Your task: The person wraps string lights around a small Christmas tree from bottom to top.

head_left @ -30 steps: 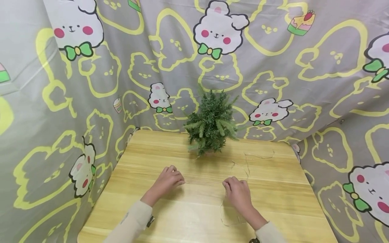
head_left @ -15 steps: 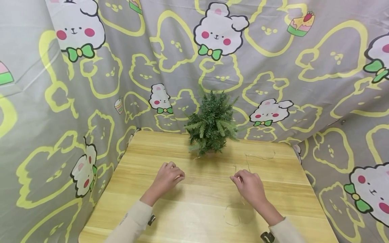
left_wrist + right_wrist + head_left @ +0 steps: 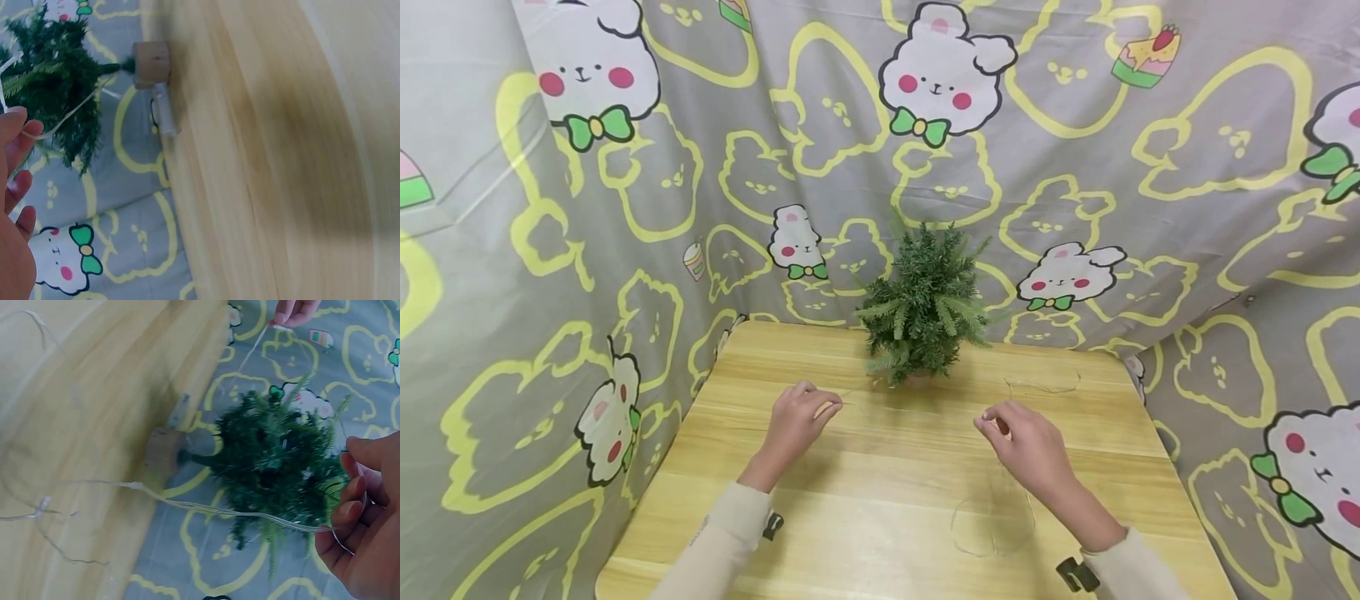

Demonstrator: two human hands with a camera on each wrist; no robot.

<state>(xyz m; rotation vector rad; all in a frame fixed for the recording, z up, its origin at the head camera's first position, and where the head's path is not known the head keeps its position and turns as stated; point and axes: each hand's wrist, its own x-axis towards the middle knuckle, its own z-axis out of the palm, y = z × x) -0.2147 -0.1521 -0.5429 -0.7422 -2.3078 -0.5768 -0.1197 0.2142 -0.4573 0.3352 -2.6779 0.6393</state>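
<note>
A thin wire string of fairy lights (image 3: 237,513) runs between the two hands, with small clear beads along it. My left hand (image 3: 790,429) pinches one stretch of it between thumb and forefinger, above the table at the left. My right hand (image 3: 1033,450) holds another stretch at the right; in the right wrist view its fingers curl round several strands. Loose wire hangs below this hand and loops over the tabletop. Behind both hands stands a small artificial pine tree (image 3: 922,300) in a brown round base (image 3: 152,64).
A slim pale piece (image 3: 164,111), possibly a battery box, lies beside the tree's base. More wire (image 3: 1045,387) lies on the wooden table (image 3: 850,533) at the back right. Patterned grey curtains (image 3: 842,83) enclose the table's back and sides.
My right hand has moved right and slightly away from me, widening the gap between the hands. My left hand has shifted a little toward the tree and left. The tree stays put.
</note>
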